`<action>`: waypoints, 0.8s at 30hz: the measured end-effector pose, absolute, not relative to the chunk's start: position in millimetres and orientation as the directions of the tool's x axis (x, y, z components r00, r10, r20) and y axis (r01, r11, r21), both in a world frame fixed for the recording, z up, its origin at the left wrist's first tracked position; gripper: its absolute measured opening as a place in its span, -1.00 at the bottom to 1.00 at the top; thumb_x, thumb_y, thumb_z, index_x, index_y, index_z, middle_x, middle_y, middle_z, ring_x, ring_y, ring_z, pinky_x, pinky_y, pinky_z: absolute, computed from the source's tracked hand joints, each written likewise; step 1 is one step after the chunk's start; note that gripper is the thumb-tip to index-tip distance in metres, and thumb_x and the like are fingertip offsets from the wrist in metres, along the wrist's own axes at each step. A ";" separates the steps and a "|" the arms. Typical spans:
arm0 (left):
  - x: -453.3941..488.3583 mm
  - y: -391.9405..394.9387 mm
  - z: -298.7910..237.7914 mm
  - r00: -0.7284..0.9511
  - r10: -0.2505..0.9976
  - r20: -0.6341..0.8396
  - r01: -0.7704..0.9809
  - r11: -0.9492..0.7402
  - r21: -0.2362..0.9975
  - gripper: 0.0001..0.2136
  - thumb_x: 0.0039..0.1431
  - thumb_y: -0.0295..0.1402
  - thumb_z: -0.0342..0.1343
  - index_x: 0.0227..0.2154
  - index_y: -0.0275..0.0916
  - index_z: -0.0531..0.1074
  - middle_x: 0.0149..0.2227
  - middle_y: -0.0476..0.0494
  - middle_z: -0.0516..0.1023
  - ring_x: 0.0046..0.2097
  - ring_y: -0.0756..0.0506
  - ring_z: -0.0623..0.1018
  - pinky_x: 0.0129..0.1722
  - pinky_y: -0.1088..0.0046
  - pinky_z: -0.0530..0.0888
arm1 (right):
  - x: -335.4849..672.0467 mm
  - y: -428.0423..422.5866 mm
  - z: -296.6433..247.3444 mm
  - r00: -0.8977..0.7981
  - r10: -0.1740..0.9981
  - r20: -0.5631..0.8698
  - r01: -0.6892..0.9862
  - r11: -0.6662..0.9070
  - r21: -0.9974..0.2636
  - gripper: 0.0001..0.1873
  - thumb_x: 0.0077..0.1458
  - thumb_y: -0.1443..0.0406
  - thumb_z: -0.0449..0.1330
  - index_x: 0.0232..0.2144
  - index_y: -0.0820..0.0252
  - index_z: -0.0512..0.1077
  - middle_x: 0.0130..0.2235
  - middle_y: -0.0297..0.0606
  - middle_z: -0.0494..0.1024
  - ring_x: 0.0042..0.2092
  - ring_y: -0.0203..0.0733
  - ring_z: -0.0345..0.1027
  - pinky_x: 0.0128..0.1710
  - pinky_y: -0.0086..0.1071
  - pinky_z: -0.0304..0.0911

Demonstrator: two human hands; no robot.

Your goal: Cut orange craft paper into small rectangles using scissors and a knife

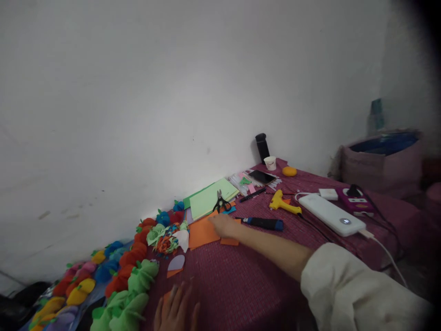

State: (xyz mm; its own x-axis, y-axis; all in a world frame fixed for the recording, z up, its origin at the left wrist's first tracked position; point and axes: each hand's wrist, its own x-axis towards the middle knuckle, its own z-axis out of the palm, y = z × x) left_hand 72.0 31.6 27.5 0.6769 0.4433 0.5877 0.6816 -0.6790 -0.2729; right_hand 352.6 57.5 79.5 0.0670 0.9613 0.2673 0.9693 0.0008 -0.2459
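My right hand [223, 225] reaches across the table and touches an orange sheet [202, 233]; its fingers are small and partly hidden, so their grip is unclear. Just beyond it, black-handled scissors [221, 203] lie on a stack of pale green sheets [210, 198]. In the near foreground my left hand [176, 309] rests with fingers apart, an orange piece partly under it. Between the hands is a rounded lilac piece [176, 263] on top of an orange one. Coloured scraps [167, 243] are heaped left of the orange sheet.
Several stuffed, pumpkin-like shapes [134, 253] line the left side. To the right lie a blue-and-black handled tool [263, 224], a yellow glue gun [284, 202], a white power bank [330, 214] and a purple power strip [355, 201] with cables. A paper cup [270, 163] and black bottle [262, 148] stand behind.
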 end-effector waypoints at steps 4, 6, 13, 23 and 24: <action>155.2 25.6 53.8 0.820 0.349 0.453 0.465 -0.868 -0.173 -0.66 0.13 -0.27 -0.12 -0.01 -0.09 0.28 0.05 -0.06 0.33 0.09 -0.11 0.28 0.08 0.20 0.11 | 395.3 45.2 59.6 0.195 0.952 0.236 0.954 -0.129 -0.271 -0.66 0.04 0.38 -0.07 -0.13 0.31 0.32 -0.22 0.08 0.46 -0.17 0.05 0.34 -0.26 -0.15 0.19; 194.6 22.0 56.7 0.829 0.403 0.388 0.468 -0.879 -0.087 -0.65 0.16 -0.26 -0.17 0.00 -0.13 0.27 0.07 -0.10 0.30 0.12 -0.13 0.23 0.09 0.16 0.09 | 400.5 41.5 51.0 0.206 0.946 0.251 0.951 -0.133 -0.281 -0.64 0.06 0.33 -0.07 -0.08 0.28 0.28 -0.18 0.07 0.45 -0.12 0.06 0.31 -0.20 -0.11 0.15; 241.7 26.7 31.0 0.831 0.458 0.315 0.473 -0.881 0.035 -0.68 0.17 -0.27 -0.18 -0.11 -0.20 0.36 -0.08 -0.15 0.43 0.00 -0.14 0.34 0.08 0.15 0.09 | 405.0 50.9 34.6 0.151 0.938 0.312 0.934 -0.032 -0.357 -0.59 0.01 0.28 0.02 -0.04 0.17 0.26 -0.13 -0.07 0.44 -0.07 0.00 0.25 -0.07 -0.09 0.02; 235.6 37.3 46.7 0.780 0.508 0.366 0.454 -0.861 0.229 -0.71 0.14 -0.29 -0.15 -0.16 -0.22 0.38 -0.12 -0.19 0.42 -0.04 -0.15 0.35 0.03 0.16 0.12 | 419.5 57.9 42.0 0.140 0.920 0.366 0.862 0.069 -0.502 -0.65 0.00 0.43 -0.01 -0.14 0.19 0.37 -0.17 -0.19 0.48 -0.12 -0.19 0.30 -0.13 -0.37 0.12; 233.1 43.1 47.9 0.730 0.544 0.413 0.475 -0.839 0.264 -0.68 0.13 -0.28 -0.14 -0.10 -0.25 0.34 -0.06 -0.22 0.39 0.00 -0.17 0.31 0.03 0.16 0.12 | 420.0 55.9 45.8 0.125 0.921 0.370 0.863 0.082 -0.498 -0.67 0.00 0.42 -0.01 -0.16 0.19 0.38 -0.18 -0.20 0.48 -0.13 -0.20 0.31 -0.15 -0.39 0.13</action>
